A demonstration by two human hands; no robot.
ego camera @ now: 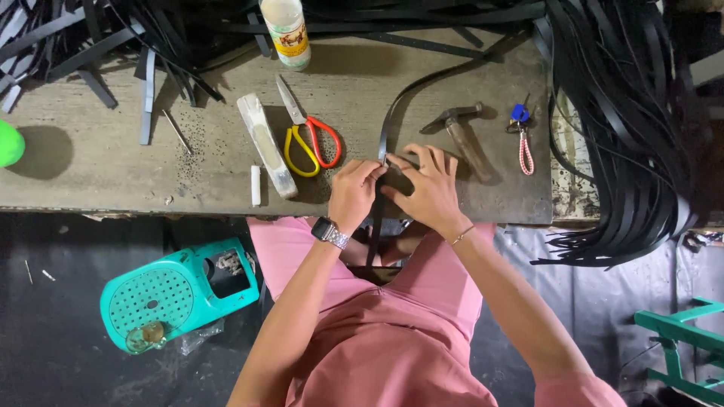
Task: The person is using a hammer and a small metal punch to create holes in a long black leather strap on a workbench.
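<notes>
Matt black leather strap (382, 139), rough worn wooden bench (90, 162), wooden-handled metal hammer (461, 136).

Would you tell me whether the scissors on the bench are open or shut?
Shut: the scissors lie flat with both blades together in one point and the yellow and red handle loops touching.
</notes>
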